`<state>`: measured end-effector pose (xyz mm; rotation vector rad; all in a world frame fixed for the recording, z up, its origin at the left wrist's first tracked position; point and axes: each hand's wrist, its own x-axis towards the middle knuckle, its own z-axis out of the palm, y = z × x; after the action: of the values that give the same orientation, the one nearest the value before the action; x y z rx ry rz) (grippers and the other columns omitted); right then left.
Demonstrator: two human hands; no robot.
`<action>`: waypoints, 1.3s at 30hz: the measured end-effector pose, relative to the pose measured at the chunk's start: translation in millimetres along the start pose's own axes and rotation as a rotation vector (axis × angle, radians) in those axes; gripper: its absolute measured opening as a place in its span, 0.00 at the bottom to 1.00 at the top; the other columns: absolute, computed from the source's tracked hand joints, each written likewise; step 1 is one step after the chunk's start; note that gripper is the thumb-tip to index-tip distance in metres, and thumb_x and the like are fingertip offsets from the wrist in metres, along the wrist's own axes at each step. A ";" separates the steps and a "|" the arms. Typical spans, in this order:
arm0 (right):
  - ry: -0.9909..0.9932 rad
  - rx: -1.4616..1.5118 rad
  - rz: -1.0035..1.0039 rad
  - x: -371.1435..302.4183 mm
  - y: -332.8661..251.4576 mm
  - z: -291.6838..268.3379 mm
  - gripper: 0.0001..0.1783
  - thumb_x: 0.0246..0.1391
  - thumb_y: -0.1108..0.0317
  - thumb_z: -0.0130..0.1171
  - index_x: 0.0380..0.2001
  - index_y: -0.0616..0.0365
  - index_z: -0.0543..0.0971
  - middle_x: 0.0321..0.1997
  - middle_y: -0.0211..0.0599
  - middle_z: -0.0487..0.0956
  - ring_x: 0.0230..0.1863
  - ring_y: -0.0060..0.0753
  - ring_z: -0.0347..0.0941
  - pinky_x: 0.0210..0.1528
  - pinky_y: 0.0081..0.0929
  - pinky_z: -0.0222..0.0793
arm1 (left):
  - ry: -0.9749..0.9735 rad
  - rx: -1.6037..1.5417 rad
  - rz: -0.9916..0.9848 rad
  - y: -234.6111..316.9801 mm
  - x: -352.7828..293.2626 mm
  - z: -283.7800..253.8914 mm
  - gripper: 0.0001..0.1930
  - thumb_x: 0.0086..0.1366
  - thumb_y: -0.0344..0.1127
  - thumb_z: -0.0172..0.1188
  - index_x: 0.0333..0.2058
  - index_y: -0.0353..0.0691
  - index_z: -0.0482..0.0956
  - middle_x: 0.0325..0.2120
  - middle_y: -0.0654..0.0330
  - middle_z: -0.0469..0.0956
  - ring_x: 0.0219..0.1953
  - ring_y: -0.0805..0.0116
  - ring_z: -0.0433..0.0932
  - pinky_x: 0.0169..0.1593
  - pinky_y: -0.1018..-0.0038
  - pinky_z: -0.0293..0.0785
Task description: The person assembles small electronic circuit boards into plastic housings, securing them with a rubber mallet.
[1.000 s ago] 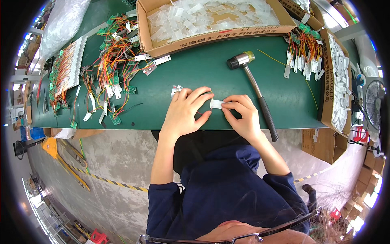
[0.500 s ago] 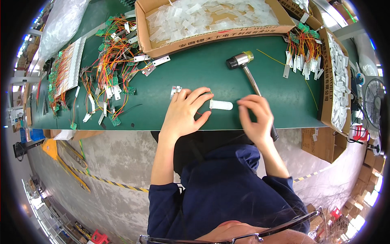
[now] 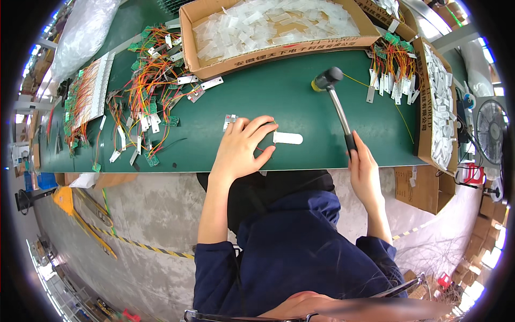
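Note:
My left hand (image 3: pixel 244 145) lies flat on the green table (image 3: pixel 284 102), its fingertips touching the left end of a small white plastic piece (image 3: pixel 288 138). My right hand (image 3: pixel 363 170) grips the black handle of a mallet (image 3: pixel 337 103) near the table's front edge. The mallet's black and yellow head is raised to the upper right of the white piece. A small metal part (image 3: pixel 229 121) lies just behind my left hand.
An open cardboard box (image 3: pixel 273 27) of white plastic pieces stands at the back. Wired green circuit boards (image 3: pixel 145 96) are heaped on the left, more (image 3: pixel 394 70) on the right beside a long box (image 3: pixel 437 107) of white parts. A fan (image 3: pixel 491 131) stands far right.
My right hand has left the white piece, moved right and taken hold of the mallet, lifting its head off the table. My left hand stays on the white piece.

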<state>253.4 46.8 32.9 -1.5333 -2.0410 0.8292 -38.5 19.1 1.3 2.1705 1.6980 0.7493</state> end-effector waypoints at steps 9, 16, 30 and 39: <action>-0.017 -0.072 -0.227 -64.6 -16.1 -30.9 0.30 0.53 0.77 0.60 0.61 0.60 0.69 0.34 0.44 0.75 0.31 0.43 0.77 0.34 0.29 0.72 | -0.008 0.028 0.013 -0.5 1.4 0.1 0.20 0.56 0.41 0.63 0.48 0.49 0.77 0.52 0.72 0.72 0.42 0.61 0.68 0.52 0.64 0.65; -0.135 -0.289 -0.320 -61.2 -17.9 -18.3 0.28 0.53 0.75 0.60 0.59 0.59 0.70 0.33 0.39 0.73 0.25 0.41 0.75 0.26 0.35 0.72 | 0.005 -0.003 0.012 -1.2 -0.3 -1.2 0.21 0.55 0.41 0.63 0.49 0.49 0.76 0.52 0.72 0.72 0.42 0.60 0.68 0.52 0.64 0.65; -0.173 -0.271 -0.350 -43.1 -27.2 -2.8 0.29 0.54 0.74 0.60 0.61 0.57 0.69 0.32 0.39 0.72 0.25 0.41 0.74 0.26 0.36 0.72 | 0.026 -0.007 0.008 -2.7 -1.1 1.9 0.23 0.54 0.42 0.64 0.49 0.46 0.75 0.54 0.73 0.71 0.43 0.59 0.67 0.53 0.64 0.65; 0.196 -0.303 -0.184 2.8 2.0 -6.4 0.26 0.59 0.74 0.54 0.61 0.54 0.69 0.39 0.44 0.75 0.32 0.45 0.76 0.36 0.33 0.73 | 0.013 -0.012 0.011 -1.3 -0.1 -0.8 0.25 0.53 0.40 0.65 0.51 0.46 0.75 0.54 0.73 0.72 0.43 0.60 0.67 0.52 0.65 0.65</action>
<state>258.3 51.2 36.1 -1.4813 -2.1909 0.2975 -40.0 19.3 1.3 2.1728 1.6849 0.7763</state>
